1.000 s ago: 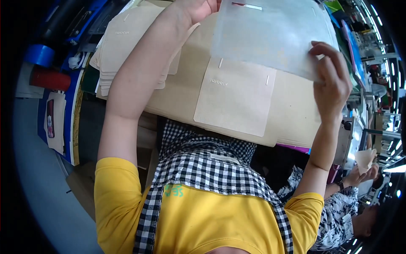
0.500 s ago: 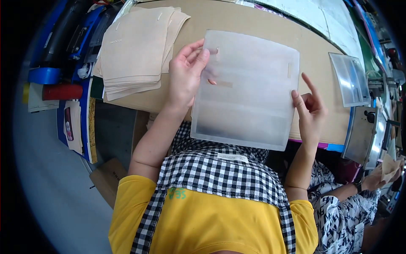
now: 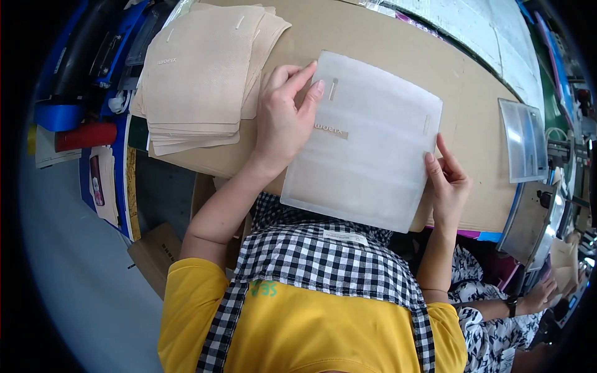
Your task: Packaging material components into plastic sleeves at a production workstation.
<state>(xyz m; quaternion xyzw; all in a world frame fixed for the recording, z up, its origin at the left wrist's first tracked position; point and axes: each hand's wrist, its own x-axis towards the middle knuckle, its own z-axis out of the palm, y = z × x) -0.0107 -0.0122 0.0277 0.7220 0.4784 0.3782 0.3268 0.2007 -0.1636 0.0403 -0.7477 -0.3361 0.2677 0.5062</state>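
A translucent plastic template (image 3: pixel 367 168) with narrow slots lies tilted in front of me, its near edge over my checked apron. My left hand (image 3: pixel 287 118) pinches its upper left edge, thumb on top. At the right edge my right hand (image 3: pixel 449 189) grips it between thumb and fingers. Raised lettering on a beige surface shows in the small window at its left, so a beige piece appears to lie beneath, mostly hidden by the template. A stack of beige leather-like sheets (image 3: pixel 199 68) with slits and small lettering sits to the left on the cardboard-covered table (image 3: pixel 460 81).
Another translucent template (image 3: pixel 521 140) rests at the table's right edge, above a metal plate (image 3: pixel 528 217). Left of the stack are a red cylinder (image 3: pixel 86 137) and blue-and-black equipment (image 3: pixel 93 62). A co-worker's hand (image 3: pixel 540 297) holds a beige piece at far right.
The template has shifted slightly right, and its window now lines up with lettering beneath. My right index finger has come down from pointing upward to the template's edge.
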